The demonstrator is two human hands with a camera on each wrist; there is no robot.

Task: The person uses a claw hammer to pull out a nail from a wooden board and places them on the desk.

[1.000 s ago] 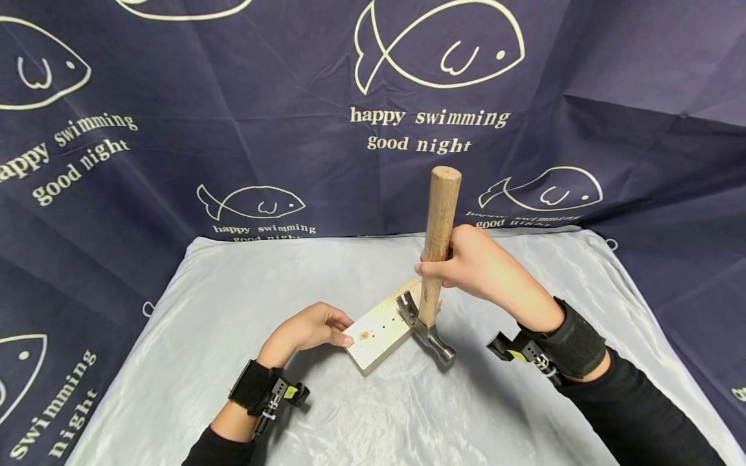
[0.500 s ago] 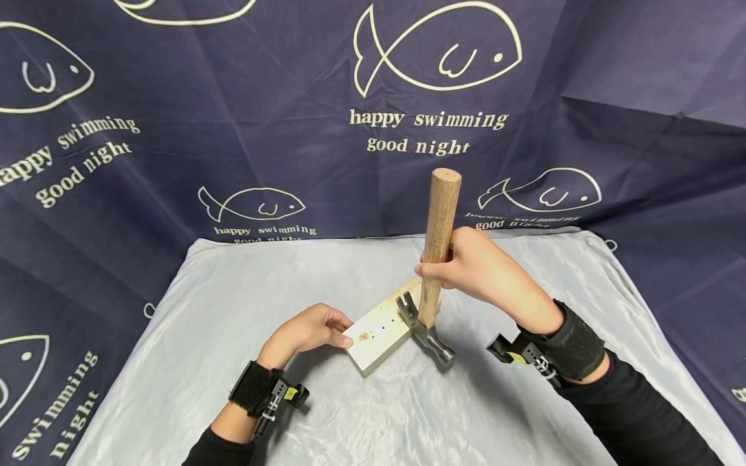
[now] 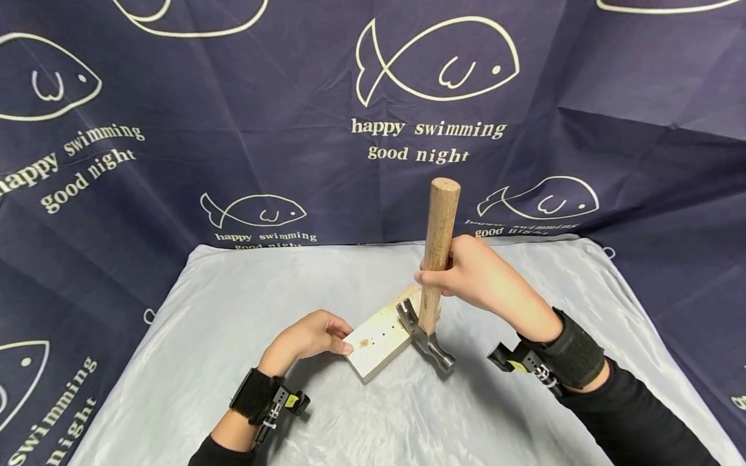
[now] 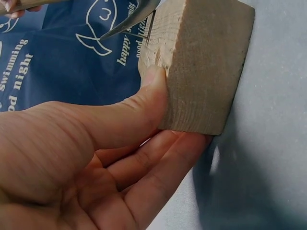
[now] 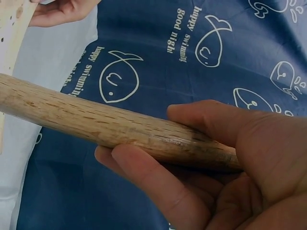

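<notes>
A pale wooden block (image 3: 379, 343), dotted with several small dark holes, lies slantwise on the cloth. My left hand (image 3: 309, 334) pinches its near left end, the thumb on the top face and the fingers along the side, as the left wrist view shows. My right hand (image 3: 474, 272) grips the wooden handle (image 5: 120, 124) of a claw hammer (image 3: 428, 340). The hammer stands handle up, claw over the block's top and striking face hanging past its right edge. Beside the curved claw (image 4: 132, 21) in the left wrist view is a thin dark line, possibly a nail.
Light grey satin cloth (image 3: 250, 285) covers the table. A dark blue curtain (image 3: 326, 162) printed with fish and words rises behind the back edge and at both sides. Each wrist wears a black strap with a small camera.
The whole head view has shifted slightly, so everything sits a little lower. Both hands, the hammer and the block keep their places relative to one another.
</notes>
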